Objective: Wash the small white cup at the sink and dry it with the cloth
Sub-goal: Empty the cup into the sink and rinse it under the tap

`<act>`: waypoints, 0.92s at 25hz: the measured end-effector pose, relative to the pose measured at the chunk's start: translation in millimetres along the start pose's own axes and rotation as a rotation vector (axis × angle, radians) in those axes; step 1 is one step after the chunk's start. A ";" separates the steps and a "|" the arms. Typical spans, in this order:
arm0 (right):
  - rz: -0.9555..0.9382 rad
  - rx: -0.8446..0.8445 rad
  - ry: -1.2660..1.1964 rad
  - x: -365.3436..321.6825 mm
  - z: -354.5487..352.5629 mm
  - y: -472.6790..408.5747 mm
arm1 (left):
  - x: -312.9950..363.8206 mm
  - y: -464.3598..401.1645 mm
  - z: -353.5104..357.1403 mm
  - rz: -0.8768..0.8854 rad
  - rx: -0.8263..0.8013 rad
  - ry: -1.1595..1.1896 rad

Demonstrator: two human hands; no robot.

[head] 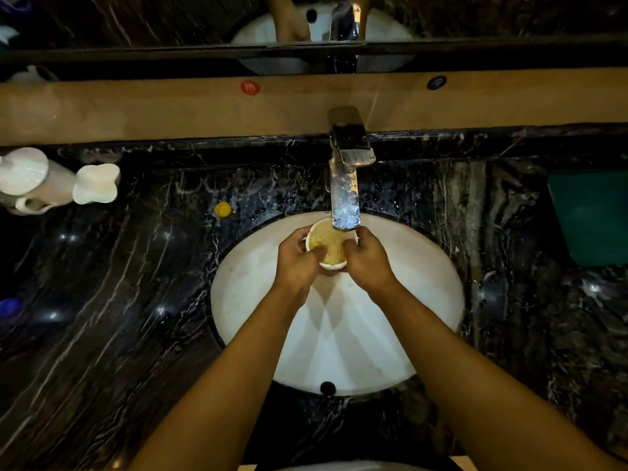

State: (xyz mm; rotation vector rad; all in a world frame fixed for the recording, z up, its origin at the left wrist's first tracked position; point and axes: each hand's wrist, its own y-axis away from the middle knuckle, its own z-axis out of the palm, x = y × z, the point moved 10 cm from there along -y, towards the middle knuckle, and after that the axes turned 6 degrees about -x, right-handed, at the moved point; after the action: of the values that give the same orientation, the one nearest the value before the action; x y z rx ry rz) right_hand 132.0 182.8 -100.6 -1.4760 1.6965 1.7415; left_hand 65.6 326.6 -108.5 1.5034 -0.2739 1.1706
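The small white cup [329, 244] is held over the white oval sink [407, 300], right under the spout of the chrome tap [346, 195]. Its inside looks yellowish-brown, with water in it. My left hand [299, 263] grips the cup's left side, with fingertips over the rim. My right hand [368, 258] holds the right side, thumb on the rim. A dark green cloth [591, 215] lies folded on the counter at the far right.
Black marble counter [119, 300] surrounds the sink. White bottles [51, 181] lie at the left back. A small yellow cap [223, 209] sits left of the tap. A blue object [10, 307] shows at the left edge. A mirror [170, 18] runs behind.
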 end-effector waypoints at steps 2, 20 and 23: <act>0.010 -0.023 -0.051 4.3 5.4 4.0 | 8.9 -1.1 -5.7 0.074 0.074 -0.100; -0.013 0.118 0.025 10.7 15.4 14.0 | -26.4 0.1 2.6 -0.147 0.194 0.022; -0.029 0.115 0.054 8.5 2.6 9.2 | -16.6 1.4 14.7 -0.132 0.044 0.033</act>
State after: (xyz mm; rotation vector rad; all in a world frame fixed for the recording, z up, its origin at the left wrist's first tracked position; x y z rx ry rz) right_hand 120.0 179.0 -102.8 -1.5016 1.7612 1.5745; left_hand 64.1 306.7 -118.3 1.5159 -0.1248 1.1012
